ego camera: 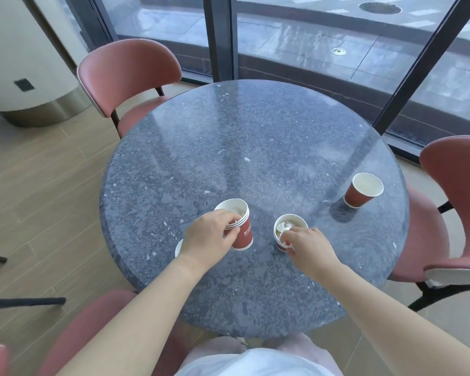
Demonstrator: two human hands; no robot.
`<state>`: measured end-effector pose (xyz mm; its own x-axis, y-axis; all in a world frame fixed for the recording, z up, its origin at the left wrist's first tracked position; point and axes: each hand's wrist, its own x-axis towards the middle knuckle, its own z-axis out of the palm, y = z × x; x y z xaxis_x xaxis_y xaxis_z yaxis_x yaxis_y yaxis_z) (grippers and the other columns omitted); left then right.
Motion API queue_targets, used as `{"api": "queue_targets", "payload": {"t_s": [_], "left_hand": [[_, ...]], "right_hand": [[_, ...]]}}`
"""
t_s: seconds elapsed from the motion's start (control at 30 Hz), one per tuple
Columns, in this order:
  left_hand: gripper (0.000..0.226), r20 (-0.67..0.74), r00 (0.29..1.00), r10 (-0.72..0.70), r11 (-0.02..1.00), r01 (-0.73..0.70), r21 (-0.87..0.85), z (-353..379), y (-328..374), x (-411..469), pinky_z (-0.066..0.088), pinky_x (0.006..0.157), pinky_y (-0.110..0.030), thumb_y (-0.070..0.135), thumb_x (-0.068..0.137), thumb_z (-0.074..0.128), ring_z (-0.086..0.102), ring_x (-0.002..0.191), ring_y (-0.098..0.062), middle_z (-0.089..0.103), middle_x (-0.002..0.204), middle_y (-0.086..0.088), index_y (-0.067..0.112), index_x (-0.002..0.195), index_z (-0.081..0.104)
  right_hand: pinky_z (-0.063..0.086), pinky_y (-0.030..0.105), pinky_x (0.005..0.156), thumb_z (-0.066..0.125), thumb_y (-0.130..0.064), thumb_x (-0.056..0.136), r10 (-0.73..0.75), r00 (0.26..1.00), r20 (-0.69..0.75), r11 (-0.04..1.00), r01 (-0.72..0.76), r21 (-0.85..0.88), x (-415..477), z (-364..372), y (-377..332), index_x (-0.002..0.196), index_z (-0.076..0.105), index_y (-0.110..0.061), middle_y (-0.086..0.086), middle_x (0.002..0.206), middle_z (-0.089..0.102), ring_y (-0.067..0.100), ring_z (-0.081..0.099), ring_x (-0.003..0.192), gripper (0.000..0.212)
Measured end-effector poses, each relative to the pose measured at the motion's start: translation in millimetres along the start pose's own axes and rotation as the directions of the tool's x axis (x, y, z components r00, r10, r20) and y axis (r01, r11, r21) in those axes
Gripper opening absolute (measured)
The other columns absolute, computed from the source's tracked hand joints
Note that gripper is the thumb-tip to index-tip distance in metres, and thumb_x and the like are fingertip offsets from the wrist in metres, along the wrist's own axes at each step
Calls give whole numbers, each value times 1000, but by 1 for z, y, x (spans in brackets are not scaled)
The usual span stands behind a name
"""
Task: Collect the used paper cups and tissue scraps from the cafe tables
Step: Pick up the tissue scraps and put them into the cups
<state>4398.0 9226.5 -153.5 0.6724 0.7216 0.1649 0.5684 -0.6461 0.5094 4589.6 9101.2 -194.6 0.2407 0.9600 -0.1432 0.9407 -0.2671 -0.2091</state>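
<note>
On the round grey stone table [255, 147] stands a stack of red paper cups [243, 234] with white tissue inside. My left hand [209, 240] grips the stack at its rim. To its right is a single red cup [293, 225] holding a crumpled tissue scrap [284, 227]; my right hand [307, 246] holds this cup at its near rim, fingertips at the tissue. A third red cup [362, 189] stands empty at the table's right side, apart from both hands. A white cup rim [178, 248] peeks out behind my left wrist.
Pink chairs stand at the far left [125, 77], at the right [456, 202] and at the near edge [92, 329]. Glass windows with dark frames [220, 36] rise behind the table. A white column [25, 63] stands at the far left on the wooden floor.
</note>
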Motion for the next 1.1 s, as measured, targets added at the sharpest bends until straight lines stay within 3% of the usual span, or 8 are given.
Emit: {"api": "queue_targets", "payload": {"t_s": [0.13, 0.33, 0.67, 0.87, 1.1], "left_hand": [[17, -65, 997, -31, 999, 31, 8, -12, 5, -17, 50, 66, -32, 21, 80, 68, 63, 86, -20, 69, 93, 5, 22, 97, 68], [18, -212, 973, -87, 994, 100, 52, -33, 9, -48, 46, 61, -28, 14, 74, 73, 63, 76, -23, 70, 84, 3, 21, 90, 69], [15, -235, 957, -168, 973, 199, 117, -43, -9, -87, 53, 63, -41, 13, 76, 70, 62, 80, -26, 68, 85, 0, 18, 90, 68], [9, -196, 953, -233, 958, 259, 124, -38, -17, -83, 50, 62, -38, 12, 77, 69, 59, 81, -26, 67, 83, 0, 19, 84, 67], [5, 5, 963, -268, 947, 263, 186, -20, -33, -76, 44, 64, -31, 19, 82, 65, 57, 89, -21, 65, 91, 6, 21, 86, 65]], "right_hand": [[38, 31, 62, 52, -14, 84, -3, 1000, 18, 1000, 2, 27, -3, -4, -12, 103, 58, -20, 1, 103, 62, 31, 58, 87, 20], [46, 36, 66, 53, -17, 85, -83, 996, 43, 994, 80, 74, -17, -5, -21, 104, 57, -18, 2, 105, 61, 29, 57, 94, 19], [49, 39, 70, 56, -14, 83, -112, 993, 24, 986, 108, 124, -37, 4, -35, 103, 59, -17, 2, 104, 61, 29, 56, 97, 21], [49, 38, 69, 56, -14, 82, -104, 995, 14, 986, 101, 134, -37, 4, -36, 101, 60, -17, 2, 102, 61, 28, 56, 95, 19], [50, 39, 70, 55, -15, 84, -89, 996, -6, 986, 89, 143, -26, 4, -38, 102, 60, -17, 2, 100, 62, 27, 56, 96, 18]]}}
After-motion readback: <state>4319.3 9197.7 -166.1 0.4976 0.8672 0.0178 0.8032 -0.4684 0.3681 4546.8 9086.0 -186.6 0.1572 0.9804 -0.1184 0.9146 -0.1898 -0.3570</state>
